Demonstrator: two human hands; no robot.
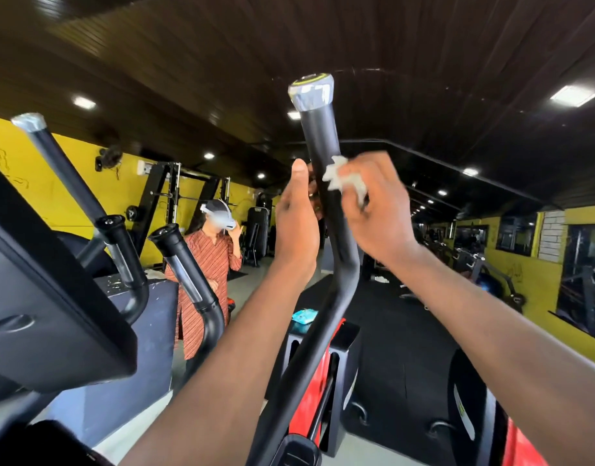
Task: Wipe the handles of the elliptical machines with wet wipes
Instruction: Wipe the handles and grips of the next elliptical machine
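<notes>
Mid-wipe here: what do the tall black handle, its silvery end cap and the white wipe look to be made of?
The tall black elliptical handle looks like a matte rubber or foam sleeve over a tube: dull, with only a soft sheen. Its silvery end cap looks like shiny metal or chromed plastic, possibly film-wrapped; blur leaves that open. The crumpled white wipe in the right hand looks like thin, soft non-woven cloth.

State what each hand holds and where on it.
Right hand pinches a crumpled wet wipe against the handle. Left hand grips the handle's upper shaft.
</notes>
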